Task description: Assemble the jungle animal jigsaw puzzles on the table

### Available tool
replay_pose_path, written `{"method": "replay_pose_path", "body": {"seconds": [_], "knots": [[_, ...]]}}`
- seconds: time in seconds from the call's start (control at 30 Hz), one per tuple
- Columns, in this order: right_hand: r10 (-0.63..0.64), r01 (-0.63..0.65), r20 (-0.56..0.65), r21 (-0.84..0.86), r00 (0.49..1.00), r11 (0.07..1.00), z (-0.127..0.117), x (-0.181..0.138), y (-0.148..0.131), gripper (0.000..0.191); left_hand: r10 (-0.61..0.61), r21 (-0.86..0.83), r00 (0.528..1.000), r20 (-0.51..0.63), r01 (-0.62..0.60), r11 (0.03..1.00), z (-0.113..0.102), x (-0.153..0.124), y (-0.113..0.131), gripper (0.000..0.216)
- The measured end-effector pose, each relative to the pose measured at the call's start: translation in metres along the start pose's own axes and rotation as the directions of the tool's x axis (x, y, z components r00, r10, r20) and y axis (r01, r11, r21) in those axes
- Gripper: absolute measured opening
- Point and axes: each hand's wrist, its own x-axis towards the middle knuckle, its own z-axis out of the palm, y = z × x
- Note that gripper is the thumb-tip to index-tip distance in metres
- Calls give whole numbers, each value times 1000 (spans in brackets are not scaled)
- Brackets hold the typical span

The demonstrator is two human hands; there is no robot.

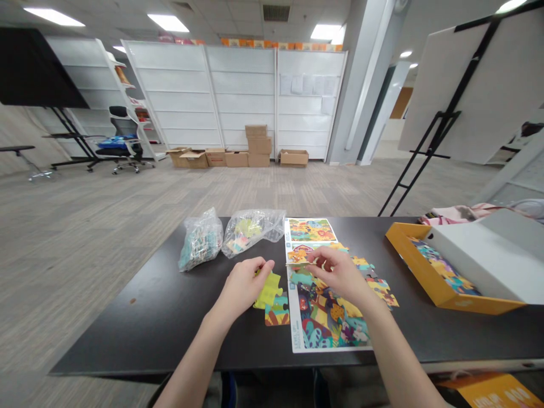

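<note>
A colourful jigsaw picture sheet (317,328) lies on the dark table (170,317) in front of me, with several loose puzzle pieces (378,286) on and beside it. My left hand (242,283) is closed on a yellow-green puzzle piece (268,290) just left of the sheet; another piece (277,314) lies below it. My right hand (340,272) pinches a thin puzzle piece (300,263) over the sheet's upper part.
Two clear plastic bags of pieces (200,238) (250,229) sit at the table's far side. An orange box (433,277) with a white lid (488,255) stands at the right. Easels (442,122), shelving, cardboard boxes (257,144) and an office chair (121,141) stand beyond.
</note>
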Motion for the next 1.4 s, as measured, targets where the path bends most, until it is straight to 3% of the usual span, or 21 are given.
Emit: {"method": "replay_pose_path", "body": {"seconds": [0.07, 0.13, 0.4, 0.57, 0.67, 0.77, 0.9, 1.0, 1.13, 1.2, 1.23, 1.3, 1.33, 1.4], "knots": [[-87, 83, -31, -108, 996, 991, 3, 1, 2, 10, 20, -31, 1000, -5, -20, 999, 1, 1, -1, 45], [-128, 136, 50, -200, 990, 970, 6, 0, 3, 20, 18, -44, 1000, -12, -19, 999, 1, 2, -2, 44], [10, 86, 252, -366, 968, 926, 6, -9, -9, 40, -17, 9, 998, -55, 17, 1000, 5, 2, -1, 44], [17, -1, 129, -123, 992, 992, 11, -7, -27, 13, -18, -2, 997, -75, 18, 1000, 11, 2, 8, 43], [87, -97, 143, 66, 986, 993, 24, -5, -32, 18, 14, -82, 998, -61, -19, 996, 15, 3, 15, 42], [104, -133, 176, 161, 979, 978, 34, -4, -27, 15, 49, -280, 999, 9, -45, 959, 13, 4, 20, 41], [168, -202, 137, 298, 976, 933, 31, -1, -16, 15, 66, -658, 955, 289, 148, 738, 2, 0, 21, 37], [189, -219, 117, 354, 975, 909, 20, 0, -11, 17, 96, -745, 920, 381, 243, 621, -5, -3, 17, 47], [227, -220, 23, 361, 974, 906, 4, 0, -8, 22, 71, -699, 958, 277, 151, 700, -5, -2, 7, 42], [226, -191, -81, 310, 971, 931, -4, -1, -5, 26, 66, -616, 993, 103, 12, 788, -3, 0, 1, 35], [197, -154, -157, 252, 968, 956, -8, 0, -2, 27, 73, -530, 997, -19, -72, 845, -2, 0, -2, 30], [77, -60, -309, 64, 948, 996, -15, 1, 5, 27, 144, -253, 959, -244, -206, 945, 1, 2, -7, 23], [3, -20, -355, -43, 935, 999, -17, 2, 10, 27, 204, -95, 931, -303, -243, 965, 3, 3, -9, 22], [-110, 30, -361, -222, 926, 975, -19, 4, 21, 29, 326, 158, 899, -294, -290, 944, 7, 7, -11, 22]]}}
